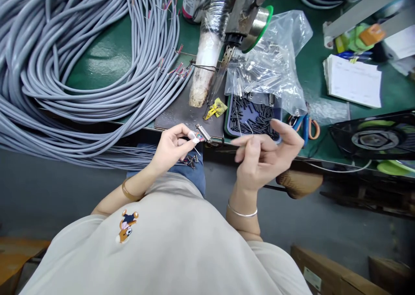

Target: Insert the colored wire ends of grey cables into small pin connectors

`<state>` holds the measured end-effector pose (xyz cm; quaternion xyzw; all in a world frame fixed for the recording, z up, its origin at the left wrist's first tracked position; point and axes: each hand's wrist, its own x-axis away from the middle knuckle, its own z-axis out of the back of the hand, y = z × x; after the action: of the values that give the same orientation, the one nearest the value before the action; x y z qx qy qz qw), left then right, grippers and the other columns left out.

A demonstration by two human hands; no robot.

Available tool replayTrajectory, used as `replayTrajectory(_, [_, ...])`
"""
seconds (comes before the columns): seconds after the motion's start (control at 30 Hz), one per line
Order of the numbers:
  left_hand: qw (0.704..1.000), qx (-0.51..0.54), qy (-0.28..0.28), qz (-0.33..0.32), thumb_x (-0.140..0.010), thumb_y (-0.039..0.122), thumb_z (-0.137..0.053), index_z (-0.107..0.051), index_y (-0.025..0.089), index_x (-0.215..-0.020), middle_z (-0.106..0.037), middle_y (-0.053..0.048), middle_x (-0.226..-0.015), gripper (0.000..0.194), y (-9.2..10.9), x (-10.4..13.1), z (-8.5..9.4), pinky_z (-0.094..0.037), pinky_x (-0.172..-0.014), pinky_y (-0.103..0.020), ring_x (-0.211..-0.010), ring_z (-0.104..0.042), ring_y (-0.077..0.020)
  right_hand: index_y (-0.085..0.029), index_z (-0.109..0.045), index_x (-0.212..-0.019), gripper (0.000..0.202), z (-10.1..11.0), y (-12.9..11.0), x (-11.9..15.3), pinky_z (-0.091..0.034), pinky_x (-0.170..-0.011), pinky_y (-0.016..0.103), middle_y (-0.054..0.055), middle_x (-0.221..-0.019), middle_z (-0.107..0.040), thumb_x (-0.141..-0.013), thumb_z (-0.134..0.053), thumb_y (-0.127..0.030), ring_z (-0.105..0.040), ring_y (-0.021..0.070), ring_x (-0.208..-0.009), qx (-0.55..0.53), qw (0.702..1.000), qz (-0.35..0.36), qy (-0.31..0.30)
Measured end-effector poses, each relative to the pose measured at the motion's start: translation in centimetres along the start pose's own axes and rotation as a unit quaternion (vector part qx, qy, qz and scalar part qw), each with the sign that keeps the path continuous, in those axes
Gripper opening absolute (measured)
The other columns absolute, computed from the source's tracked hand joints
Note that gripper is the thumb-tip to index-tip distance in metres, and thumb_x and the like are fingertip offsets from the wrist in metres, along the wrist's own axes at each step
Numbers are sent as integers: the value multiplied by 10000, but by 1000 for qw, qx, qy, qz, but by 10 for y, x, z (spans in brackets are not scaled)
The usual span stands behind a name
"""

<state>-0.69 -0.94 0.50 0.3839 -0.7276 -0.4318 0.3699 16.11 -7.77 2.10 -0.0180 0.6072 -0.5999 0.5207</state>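
Note:
My left hand (175, 147) pinches the wired end of a metal multi-pin connector (203, 133) between thumb and fingers. Small coloured wires show at its back, and a thin white end sticks out below the fingertips. To the right, my right hand (266, 157) is raised before a tray of black tubes, slightly blurred. Its thumb and index finger close on a thin silvery solder wire (239, 118), while the other fingers are curled or spread. A solder spool (257, 29) with a green rim hangs above, beside a soldering stand wrapped in foil (207, 61).
Bundles of grey cable (97, 79) cover the left of the green table. A dark tray (254, 118) holds many short black tubes, with a clear plastic bag (272, 53) over its back. Scissors (306, 128), a paper pad (353, 81) and a black fan (372, 137) lie right. More connectors (191, 161) rest on my lap.

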Motion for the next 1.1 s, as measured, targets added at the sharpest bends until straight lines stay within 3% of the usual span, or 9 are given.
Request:
replayTrajectory(0.1, [1000, 15, 1, 4, -692, 401, -882, -569, 165, -744, -626, 34, -719, 396, 1, -7, 2, -245, -332, -169, -351, -404, 10, -244, -623, -1174, 189, 1, 8, 10, -618, -617, 258, 9, -937, -800, -987, -613, -217, -767, 141, -662, 24, 998, -20, -53])
replayTrajectory(0.17, [1000, 18, 3, 2, -700, 392, -878, -572, 165, -747, -620, 38, -706, 384, 1, -10, 1, -238, -331, -169, -352, -394, 11, -228, -653, -1039, 86, -2, 14, 16, -653, -736, 280, 11, -966, -805, -958, -657, -200, -798, 159, -813, 45, 995, -7, -88])
replayTrajectory(0.27, [1000, 13, 5, -5, -706, 382, -871, -572, 167, -753, -621, 37, -704, 371, 0, -13, -1, -237, -328, -172, -357, -380, 9, -218, -638, -942, 31, -13, 20, 20, -653, -750, 278, 37, -1022, -805, -947, -662, -200, -791, 161, -902, 53, 991, 21, -123])
replayTrajectory(0.5, [995, -53, 53, -67, -717, 306, -848, -568, 160, -721, -662, 7, -813, 316, 0, -25, -6, -291, -394, -167, -450, -387, 6, -232, -573, -865, 121, -29, 25, 15, -639, -781, 309, 49, -1069, -811, -934, -619, -144, -796, 177, -932, 77, 987, 95, -106])
replayTrajectory(0.63, [986, -98, 71, -113, -749, 239, -783, -594, 154, -724, -670, -4, -826, 209, 2, -30, -9, -384, -505, -160, -560, -470, -23, -233, -557, -878, 152, -31, 26, 9, -626, -770, 278, 61, -1100, -811, -913, -631, -105, -797, 164, -917, 84, 983, 127, -100])
replayTrajectory(0.9, [971, -142, 87, -172, -765, 122, -717, -580, 163, -725, -661, 13, -812, 148, -3, -33, -9, -404, -534, -146, -577, -493, -32, -234, -571, -898, 165, -33, 28, 4, -627, -789, 271, 51, -1085, -813, -905, -655, -93, -795, 163, -941, 82, 983, 134, -96])
replayTrajectory(1.1, [969, -146, 82, -182, -774, 126, -726, -597, 167, -731, -643, 22, -774, 142, -2, -34, -7, -415, -532, -141, -571, -502, -34, -244, -582, -910, 149, -34, 27, 1, -640, -779, 297, 43, -1074, -814, -922, -655, -114, -798, 176, -939, 88, 982, 133, -98])
